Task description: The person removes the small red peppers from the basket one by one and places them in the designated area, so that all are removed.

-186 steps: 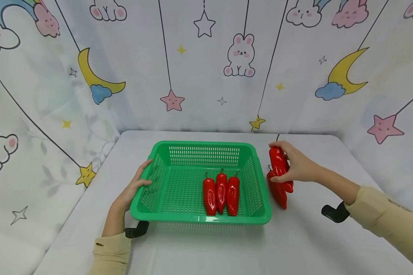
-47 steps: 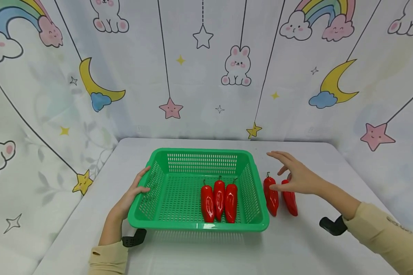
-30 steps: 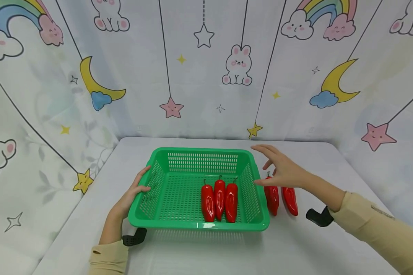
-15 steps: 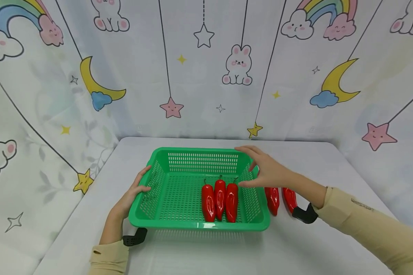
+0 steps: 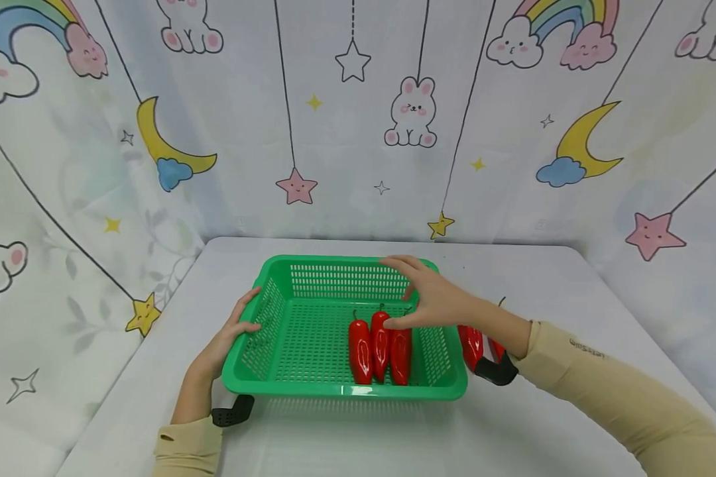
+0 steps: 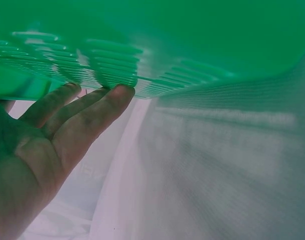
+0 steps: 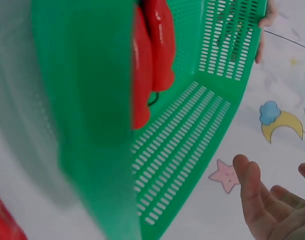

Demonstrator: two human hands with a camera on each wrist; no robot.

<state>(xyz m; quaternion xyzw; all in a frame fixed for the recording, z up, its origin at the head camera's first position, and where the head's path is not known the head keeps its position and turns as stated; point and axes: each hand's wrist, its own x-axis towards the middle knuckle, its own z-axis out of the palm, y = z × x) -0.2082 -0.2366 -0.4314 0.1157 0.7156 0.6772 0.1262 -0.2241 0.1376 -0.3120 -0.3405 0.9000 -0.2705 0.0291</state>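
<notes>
Basket (image 5: 346,392): 3 peppers (image 5: 380,350) inside, 2 peppers (image 5: 471,346) right.
Left hand (image 5: 227,333): grips basket.
Right hand (image 5: 427,296): half-open, holding nothing, over basket.

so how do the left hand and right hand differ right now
The left hand touches the left side of the green basket, while the right hand hangs over its right part, holding nothing.
The left hand is well clear of the red peppers inside, while the right hand partly hides them in the head view.
Both come out of beige sleeves and have a black device at the wrist.
</notes>
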